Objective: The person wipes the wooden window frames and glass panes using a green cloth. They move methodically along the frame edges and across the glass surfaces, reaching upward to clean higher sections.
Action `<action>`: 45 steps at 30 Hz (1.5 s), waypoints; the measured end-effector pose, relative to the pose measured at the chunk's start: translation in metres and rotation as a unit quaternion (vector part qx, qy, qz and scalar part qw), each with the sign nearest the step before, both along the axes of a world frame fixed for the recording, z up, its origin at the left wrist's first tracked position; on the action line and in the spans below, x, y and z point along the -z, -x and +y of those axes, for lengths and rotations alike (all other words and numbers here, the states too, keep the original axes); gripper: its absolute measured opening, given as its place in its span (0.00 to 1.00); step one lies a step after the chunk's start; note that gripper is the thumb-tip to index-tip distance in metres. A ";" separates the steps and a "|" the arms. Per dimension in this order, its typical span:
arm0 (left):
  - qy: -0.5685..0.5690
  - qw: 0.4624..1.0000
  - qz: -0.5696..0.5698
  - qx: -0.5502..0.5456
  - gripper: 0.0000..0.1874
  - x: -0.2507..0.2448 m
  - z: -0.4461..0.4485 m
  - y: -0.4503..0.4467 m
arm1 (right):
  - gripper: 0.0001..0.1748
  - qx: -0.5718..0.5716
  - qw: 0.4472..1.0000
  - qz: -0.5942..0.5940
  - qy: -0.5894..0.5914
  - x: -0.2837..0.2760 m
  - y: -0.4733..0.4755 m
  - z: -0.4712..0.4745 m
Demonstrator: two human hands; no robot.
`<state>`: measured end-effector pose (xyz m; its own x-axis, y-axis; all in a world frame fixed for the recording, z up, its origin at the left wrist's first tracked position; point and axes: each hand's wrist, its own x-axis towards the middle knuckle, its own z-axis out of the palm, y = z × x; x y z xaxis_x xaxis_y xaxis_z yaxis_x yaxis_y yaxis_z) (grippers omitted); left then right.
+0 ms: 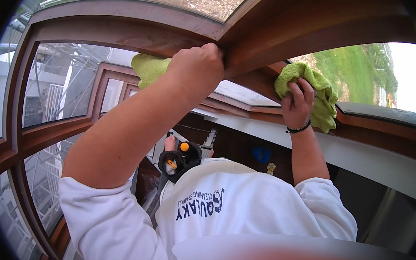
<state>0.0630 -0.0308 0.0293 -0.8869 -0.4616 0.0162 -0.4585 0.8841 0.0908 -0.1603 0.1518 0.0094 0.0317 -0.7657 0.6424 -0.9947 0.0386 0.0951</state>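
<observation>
My left hand (pixel 198 68) is raised in a fist against the corner of the brown window frame (pixel 127 32). Part of a green cloth (pixel 149 68) shows just behind that fist, hanging below the frame's rail; the fist's far side hides whether the fingers hold it. On the right, my right hand (pixel 300 102) grips a bunched green microfiber cloth (pixel 322 91) at the lower edge of a window pane, with a dark braided band around the wrist.
Brown window frames with glass stand at the left, and scaffolding (pixel 58 81) shows outside. A white ledge (pixel 367 153) runs below the right window. Below me are a ladder (pixel 210 139), a dark pouch (pixel 172 165) with orange-handled items, and a blue object (pixel 261 154) on the dark floor.
</observation>
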 end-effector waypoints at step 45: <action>0.034 0.996 0.058 0.062 0.09 0.003 -0.017 -0.004 | 0.18 -0.010 1.000 0.001 -0.004 0.000 -0.001 0.000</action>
